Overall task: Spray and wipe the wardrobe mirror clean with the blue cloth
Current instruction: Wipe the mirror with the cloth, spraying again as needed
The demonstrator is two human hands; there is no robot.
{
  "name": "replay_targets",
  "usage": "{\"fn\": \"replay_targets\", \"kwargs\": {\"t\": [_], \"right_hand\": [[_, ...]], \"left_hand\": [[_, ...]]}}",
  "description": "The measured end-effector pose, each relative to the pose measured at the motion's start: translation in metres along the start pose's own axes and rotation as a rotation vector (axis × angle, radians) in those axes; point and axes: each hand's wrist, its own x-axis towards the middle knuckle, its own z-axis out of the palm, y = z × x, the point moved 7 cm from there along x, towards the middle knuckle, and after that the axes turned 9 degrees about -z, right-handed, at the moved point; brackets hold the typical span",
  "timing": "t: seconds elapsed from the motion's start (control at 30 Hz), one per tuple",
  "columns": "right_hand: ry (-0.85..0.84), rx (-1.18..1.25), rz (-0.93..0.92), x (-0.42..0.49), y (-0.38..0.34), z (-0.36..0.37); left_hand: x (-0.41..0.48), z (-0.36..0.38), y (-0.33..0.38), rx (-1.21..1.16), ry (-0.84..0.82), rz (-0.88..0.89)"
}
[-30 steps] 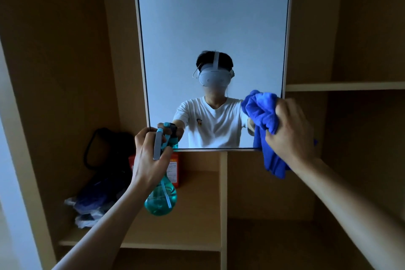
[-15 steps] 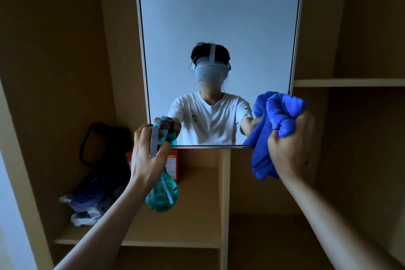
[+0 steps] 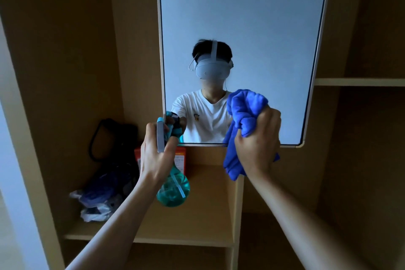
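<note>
Hands fill the lower middle of the frame. The left hand (image 3: 156, 155) grips the neck of a teal spray bottle (image 3: 173, 190), whose nozzle points at the lower left corner of the mirror (image 3: 241, 17). The right hand (image 3: 257, 147) is clenched round the bunched blue cloth (image 3: 245, 111), held up before the mirror's lower edge, right of centre; whether cloth touches glass cannot be told. Behind the bottle an orange box (image 3: 180, 155) stands on the wooden shelf (image 3: 197, 226). At lower left, a black bag (image 3: 114, 138) and crumpled plastic bags (image 3: 96, 206) lie on the same shelf.
</note>
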Motion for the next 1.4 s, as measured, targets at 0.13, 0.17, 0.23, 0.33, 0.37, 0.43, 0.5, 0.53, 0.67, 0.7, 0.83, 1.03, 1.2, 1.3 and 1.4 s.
{"fn": "replay_targets", "kwargs": {"t": [0.13, 0.17, 0.23, 0.33, 0.37, 0.43, 0.5, 0.53, 0.67, 0.7, 0.83, 1.03, 1.2, 1.3, 1.4], "right_hand": [[-0.039, 0.027, -0.082, -0.007, -0.034, 0.019], [-0.051, 0.027, -0.110, -0.009, -0.044, 0.023], [-0.091, 0.007, -0.148, -0.014, -0.067, 0.033], [-0.193, 0.054, -0.161, -0.023, -0.101, 0.053], [-0.216, 0.069, -0.167, -0.026, -0.112, 0.059], [-0.245, 0.082, -0.170, -0.030, -0.126, 0.067], [-0.256, 0.100, -0.168, -0.032, -0.133, 0.071], [-0.262, 0.119, -0.170, -0.033, -0.135, 0.072], [-0.290, 0.183, -0.199, -0.033, -0.133, 0.073], [-0.296, 0.196, -0.210, -0.032, -0.133, 0.072], [-0.302, 0.198, -0.271, -0.028, -0.123, 0.063], [-0.245, 0.062, -0.280, -0.010, -0.058, 0.030], [-0.241, -0.005, -0.172, 0.008, 0.000, -0.002], [-0.219, -0.048, -0.105, 0.019, 0.033, -0.024], [-0.208, -0.111, -0.046, 0.032, 0.065, -0.048]], "left_hand": [[0.001, -0.003, 0.000, -0.017, -0.012, -0.026], [0.001, -0.005, -0.001, -0.020, -0.014, -0.038], [0.003, -0.008, -0.001, -0.028, -0.014, -0.062], [0.005, -0.012, -0.003, -0.039, -0.019, -0.082], [0.005, -0.014, -0.003, -0.045, -0.022, -0.087], [0.008, -0.017, -0.004, -0.061, -0.035, -0.094], [0.011, -0.020, -0.009, -0.087, -0.054, -0.102], [0.013, -0.021, -0.011, -0.092, -0.066, -0.108], [0.014, -0.023, -0.012, -0.100, -0.111, -0.124], [0.012, -0.022, -0.012, -0.099, -0.116, -0.129], [0.008, -0.018, -0.013, -0.091, -0.098, -0.129], [0.001, -0.010, -0.013, -0.065, -0.045, -0.100], [-0.005, -0.007, -0.011, -0.069, 0.010, -0.104], [-0.007, -0.002, -0.010, -0.083, 0.020, -0.109], [-0.004, 0.006, -0.016, -0.054, -0.003, -0.140]]}}
